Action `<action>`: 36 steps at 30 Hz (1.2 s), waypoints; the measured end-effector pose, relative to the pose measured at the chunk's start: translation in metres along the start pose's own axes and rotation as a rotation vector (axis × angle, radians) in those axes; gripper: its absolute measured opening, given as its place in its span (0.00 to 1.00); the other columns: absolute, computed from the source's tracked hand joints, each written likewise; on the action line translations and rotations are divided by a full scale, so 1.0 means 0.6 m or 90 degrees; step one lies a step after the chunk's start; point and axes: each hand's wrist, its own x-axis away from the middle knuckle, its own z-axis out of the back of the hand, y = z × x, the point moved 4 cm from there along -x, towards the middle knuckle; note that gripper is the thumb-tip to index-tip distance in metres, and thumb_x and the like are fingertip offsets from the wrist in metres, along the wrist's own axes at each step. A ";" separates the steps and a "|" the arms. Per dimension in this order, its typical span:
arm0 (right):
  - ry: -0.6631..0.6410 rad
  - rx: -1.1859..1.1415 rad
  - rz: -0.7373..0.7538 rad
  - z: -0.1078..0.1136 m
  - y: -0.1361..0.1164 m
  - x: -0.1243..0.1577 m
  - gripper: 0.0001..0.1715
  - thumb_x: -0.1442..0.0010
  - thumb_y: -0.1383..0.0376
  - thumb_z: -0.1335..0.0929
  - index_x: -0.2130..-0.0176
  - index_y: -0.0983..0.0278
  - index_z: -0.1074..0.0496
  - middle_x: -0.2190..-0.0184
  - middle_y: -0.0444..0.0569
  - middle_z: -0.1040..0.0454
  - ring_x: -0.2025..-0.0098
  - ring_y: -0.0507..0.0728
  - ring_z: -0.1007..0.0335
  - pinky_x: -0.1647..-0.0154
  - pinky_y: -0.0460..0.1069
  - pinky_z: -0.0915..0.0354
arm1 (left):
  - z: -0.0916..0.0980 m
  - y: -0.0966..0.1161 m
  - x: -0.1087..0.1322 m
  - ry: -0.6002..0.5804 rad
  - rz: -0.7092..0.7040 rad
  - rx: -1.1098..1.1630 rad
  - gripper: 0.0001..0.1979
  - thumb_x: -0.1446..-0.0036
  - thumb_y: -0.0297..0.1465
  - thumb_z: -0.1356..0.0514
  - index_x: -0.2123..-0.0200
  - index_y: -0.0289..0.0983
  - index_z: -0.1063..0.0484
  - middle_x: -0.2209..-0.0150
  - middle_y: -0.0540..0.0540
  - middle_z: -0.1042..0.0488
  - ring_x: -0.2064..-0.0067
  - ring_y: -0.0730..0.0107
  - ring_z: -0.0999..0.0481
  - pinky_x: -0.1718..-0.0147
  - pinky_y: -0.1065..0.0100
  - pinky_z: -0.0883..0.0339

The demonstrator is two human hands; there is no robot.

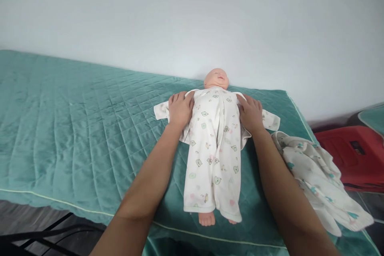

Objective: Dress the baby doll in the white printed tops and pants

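A baby doll [216, 78] lies on its back on the bed, its bare head toward the wall. White printed baby clothes [214, 140] cover its body and legs, with long sleeves spread to both sides. Bare toes stick out below the trouser cuffs. My left hand [181, 109] rests over the sleeve at one side of the chest, fingers apart, thumb by the garment's edge. On the opposite side, my right hand [251, 113] lies over the other sleeve in the same way, its thumb near the doll's shoulder. The undersides of both hands are hidden.
A green quilted cover [90, 128] spreads over the bed, which stands against a white wall [150, 24]. Beside my right forearm lies a crumpled white printed garment [318, 172] at the bed's edge. A red plastic object [345, 152], perhaps a chair, stands beyond it.
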 end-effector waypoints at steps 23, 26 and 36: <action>0.018 -0.269 0.067 0.109 -0.155 -0.036 0.19 0.37 0.63 0.35 0.48 0.59 0.24 0.45 0.51 0.23 0.43 0.62 0.28 0.39 0.60 0.34 | 0.022 -0.075 0.009 -0.042 0.082 -0.017 0.23 0.32 0.34 0.54 0.39 0.52 0.30 0.47 0.43 0.24 0.45 0.52 0.27 0.47 0.53 0.39; -0.170 -0.164 0.229 0.069 -0.260 -0.075 0.23 0.36 0.65 0.34 0.42 0.61 0.29 0.40 0.53 0.28 0.37 0.63 0.34 0.38 0.59 0.37 | 0.025 -0.073 0.010 -0.054 0.080 -0.002 0.23 0.32 0.40 0.51 0.37 0.53 0.32 0.45 0.43 0.25 0.43 0.49 0.28 0.45 0.51 0.40; -0.404 0.154 0.332 -0.078 -0.362 -0.137 0.15 0.44 0.69 0.28 0.55 0.65 0.26 0.52 0.56 0.24 0.52 0.66 0.27 0.56 0.57 0.31 | 0.017 -0.074 0.009 -0.104 0.029 -0.064 0.30 0.40 0.44 0.41 0.37 0.42 0.35 0.43 0.37 0.28 0.41 0.44 0.32 0.44 0.49 0.40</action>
